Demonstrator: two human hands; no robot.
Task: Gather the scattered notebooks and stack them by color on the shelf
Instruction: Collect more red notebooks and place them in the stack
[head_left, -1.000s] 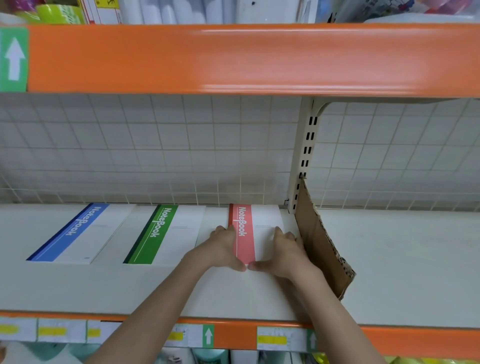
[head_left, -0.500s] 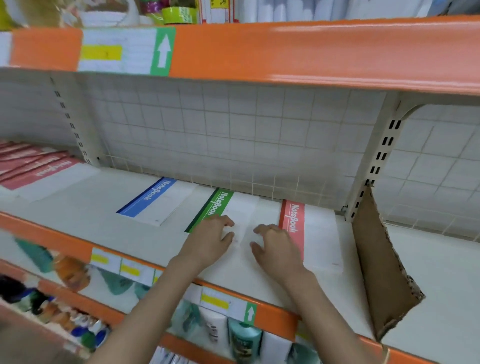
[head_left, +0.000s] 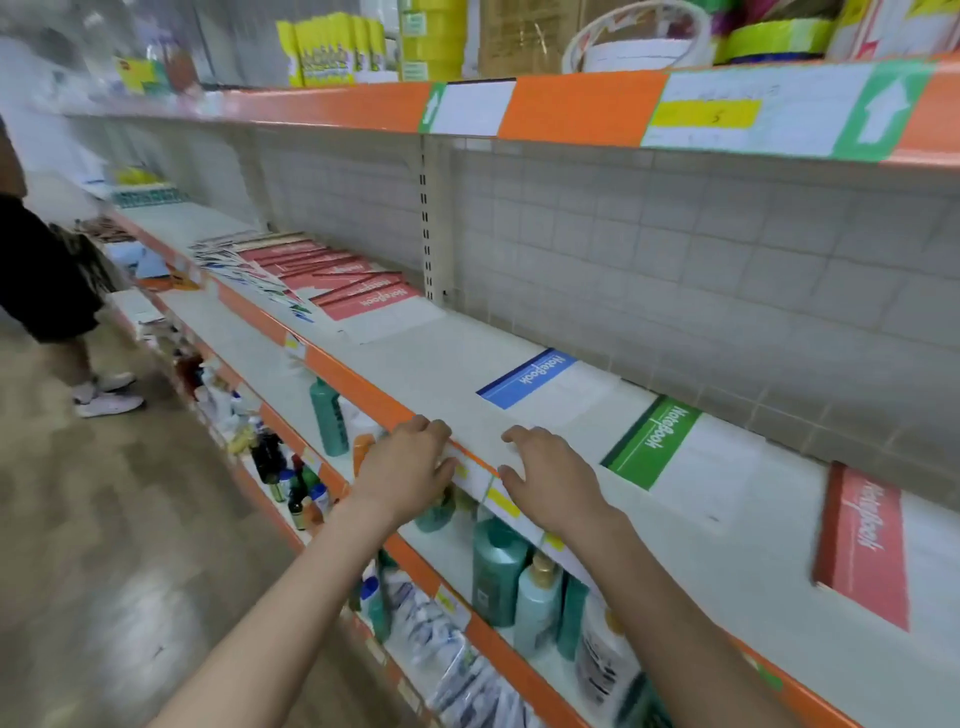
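Note:
Three notebook stacks lie in a row on the white shelf (head_left: 452, 364): a blue one (head_left: 530, 382), a green one (head_left: 657, 441) and a red one (head_left: 865, 545) at the right. Farther left, a scattered heap of notebooks (head_left: 332, 283), mostly red, covers the shelf. My left hand (head_left: 410, 470) hovers at the shelf's orange front edge with loosely bent fingers, holding nothing. My right hand (head_left: 553, 478) hangs over the shelf board just in front of the blue and green stacks, fingers relaxed and empty.
Bottles (head_left: 501, 569) fill the shelf below. An orange upper shelf (head_left: 582, 106) with goods runs overhead. A person (head_left: 47, 291) stands in the aisle at the far left. A wire grid back panel (head_left: 675, 249) lines the rear.
Both hands let go of the red stack and pulled back left toward the shelf's front edge. My view swung left, bringing the scattered heap and the aisle into sight.

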